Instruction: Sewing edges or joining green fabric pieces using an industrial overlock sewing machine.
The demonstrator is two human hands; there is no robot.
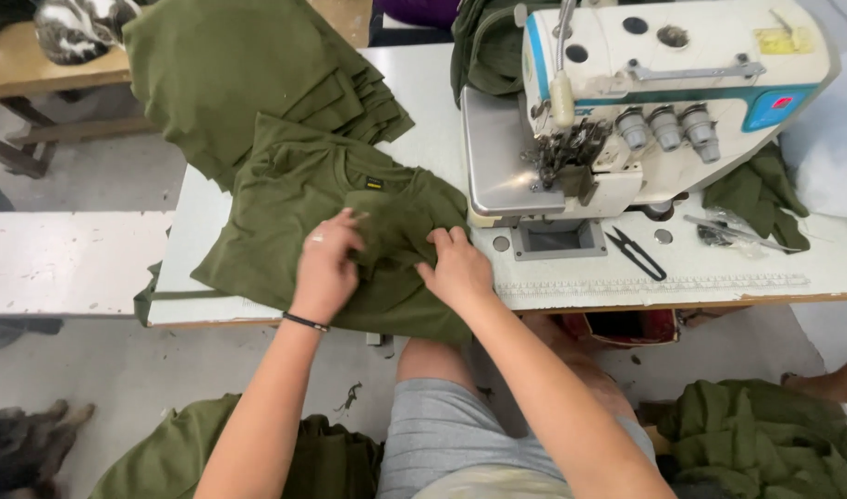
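Both hands pinch folds of the same olive-green shirt (294, 199). The left hand (326, 268) has its fingers curled down into a bunched ridge of cloth near the collar, and the right hand (456, 268) grips the same ridge from the other side, fingers tucked under the fold. Neither hand is open; each is closed on fabric. A thin black band (305, 322) sits on the left wrist.

The shirt lies at the near edge of the white table (192, 231), its lower hem hanging a little over the front, collar pointing away with a small dark label showing inside the neck. To handle this piece well, I judge the two layers should be matched edge to edge and the wrinkles between the hands smoothed flat, with the grip kept light enough that the knit does not stretch.

Just to the right, on the table, lie black thread snips (636, 252). Behind them stands a white sewing machine (645, 92) with its metal plate touching the shirt's far right corner. More green fabric lies beyond it. Farther back and to the left is a stack of green shirts (229, 74), its near edge overlapped by the shirt in hand. On the floor nearby are more green heaps (765, 434).
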